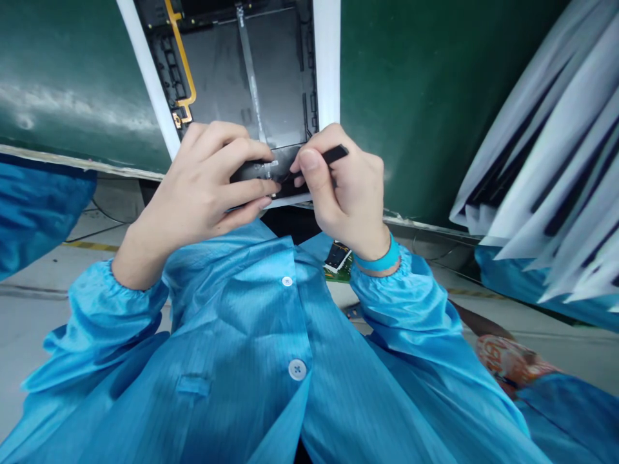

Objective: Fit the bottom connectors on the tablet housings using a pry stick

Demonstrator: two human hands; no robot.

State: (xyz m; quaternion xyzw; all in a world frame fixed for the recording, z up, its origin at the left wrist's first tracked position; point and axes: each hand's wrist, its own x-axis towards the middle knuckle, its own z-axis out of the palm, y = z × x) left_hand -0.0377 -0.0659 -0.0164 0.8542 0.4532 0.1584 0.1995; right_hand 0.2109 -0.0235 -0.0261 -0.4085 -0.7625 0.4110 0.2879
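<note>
An opened tablet (271, 77) with white side rims lies on the green bench, its dark inside showing a yellow flex cable (182, 64) and a grey ribbon strip. My left hand (203, 187) curls its fingers over the tablet's near edge, pressing on a dark part there. My right hand (345, 193) pinches a thin black tool (333, 154), whose tip points left toward the near edge by my left fingertips. A blue band sits on my right wrist (382, 261). Both arms wear blue coat sleeves.
The green bench top (435, 96) spreads left and right of the tablet. A fan of white and black strips (546, 180) stands at the right. A small green circuit board (338, 261) lies below the bench edge. Someone in blue is at the left edge (39, 206).
</note>
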